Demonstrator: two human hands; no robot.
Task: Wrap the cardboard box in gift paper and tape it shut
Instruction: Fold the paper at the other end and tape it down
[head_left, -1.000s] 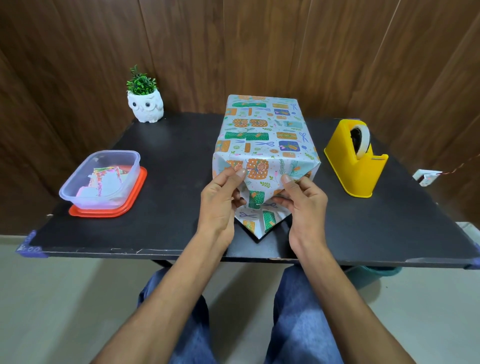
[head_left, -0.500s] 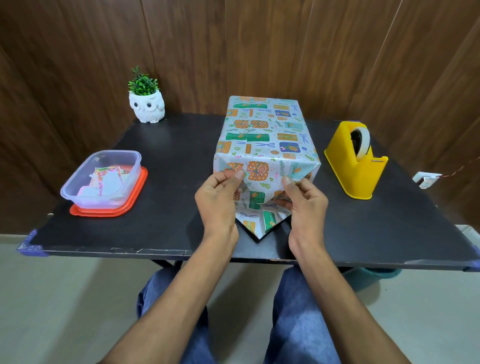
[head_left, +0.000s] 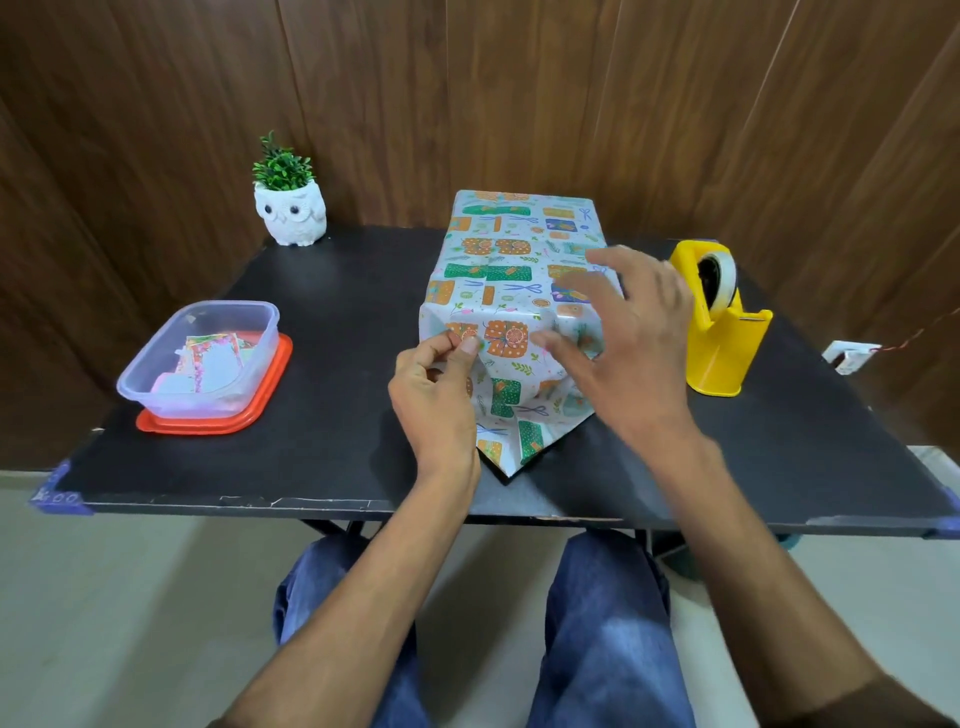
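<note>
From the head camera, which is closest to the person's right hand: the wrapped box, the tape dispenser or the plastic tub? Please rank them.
1. Box: table centre, right beside the right hand, which hovers at its near end.
2. Tape dispenser: a little farther off, on the right.
3. Tub: far across, on the table's left side.

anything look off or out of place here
The near end of the wrapped box is unfinished: its pointed paper flap lies loose on the table while the left hand pinches the corner fold. The clear container sits on top of its orange lid.
</note>
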